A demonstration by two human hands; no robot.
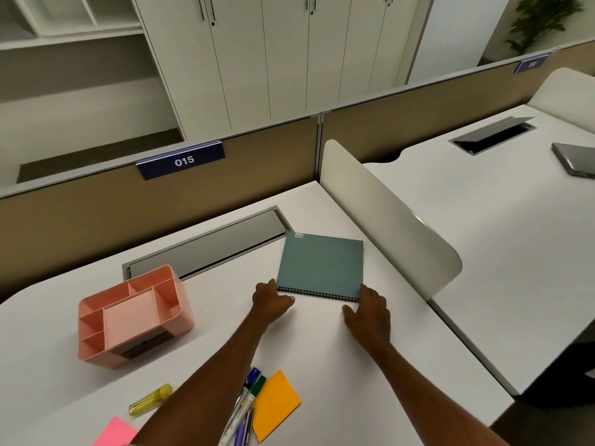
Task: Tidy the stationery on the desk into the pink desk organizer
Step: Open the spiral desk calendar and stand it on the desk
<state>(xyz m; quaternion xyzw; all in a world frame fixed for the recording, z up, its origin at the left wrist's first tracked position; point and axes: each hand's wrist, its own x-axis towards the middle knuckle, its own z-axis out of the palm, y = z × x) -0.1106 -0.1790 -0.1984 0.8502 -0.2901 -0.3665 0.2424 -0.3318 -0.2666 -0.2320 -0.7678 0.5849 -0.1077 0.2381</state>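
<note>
A teal spiral notebook [320,265] lies flat on the white desk [322,342], its spiral edge toward me. My left hand [269,300] holds its near left corner, fingers curled at the edge. My right hand [370,309] holds the near right corner, thumb spread out on the desk. The pink desk organizer [135,317] stands to the left, its compartments open at the top. Near me lie a yellow highlighter [150,400], a bunch of pens and markers [246,403], an orange sticky pad [275,405] and a pink sticky pad [116,434], partly hidden by my left arm.
A grey cable flap [209,246] runs behind the organizer and notebook. A white curved divider [386,217] borders the desk on the right. Beyond it is a neighbouring desk with a closed laptop [576,159]. A tan partition with the sign 015 [182,160] backs the desk.
</note>
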